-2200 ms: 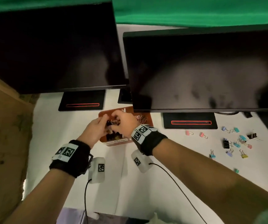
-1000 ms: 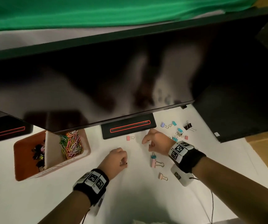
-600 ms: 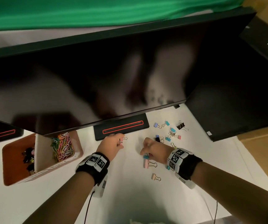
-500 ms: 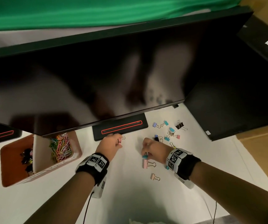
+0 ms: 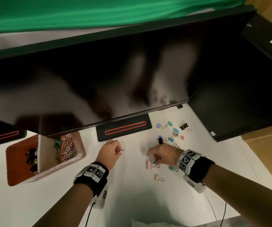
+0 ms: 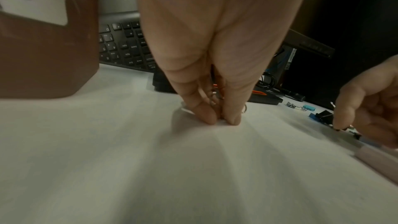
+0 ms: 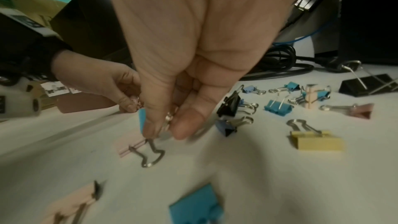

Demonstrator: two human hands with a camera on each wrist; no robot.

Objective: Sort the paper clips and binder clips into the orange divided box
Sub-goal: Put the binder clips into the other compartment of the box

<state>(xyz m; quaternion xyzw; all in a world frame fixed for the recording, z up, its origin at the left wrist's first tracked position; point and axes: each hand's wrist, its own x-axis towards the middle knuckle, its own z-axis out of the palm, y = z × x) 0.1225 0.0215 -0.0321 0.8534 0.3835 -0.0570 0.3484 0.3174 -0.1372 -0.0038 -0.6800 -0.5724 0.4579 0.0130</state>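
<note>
The orange divided box (image 5: 82,149) stands at the left, with black binder clips in its left part and coloured paper clips (image 5: 65,149) in its right part. My left hand (image 5: 118,150) pinches a small pink binder clip (image 7: 135,100) by its wire handles (image 6: 213,98), fingertips down on the white table. My right hand (image 5: 154,161) pinches the wire handle of a blue binder clip (image 7: 142,120) just above a larger pink binder clip (image 5: 149,164) that lies flat. Several more binder clips (image 5: 173,135) lie scattered beyond my right hand.
Two dark monitors overhang the table; a black stand base (image 5: 123,130) sits just beyond my left hand. A peach clip (image 5: 159,177) and a blue clip (image 5: 173,168) lie near my right wrist. A keyboard (image 6: 125,43) and cables (image 7: 280,64) lie under the screens.
Both hands left the box and moved right to the loose clips. The left hand reached toward the stand base and pinched the small pink clip; the right pinched the blue one.
</note>
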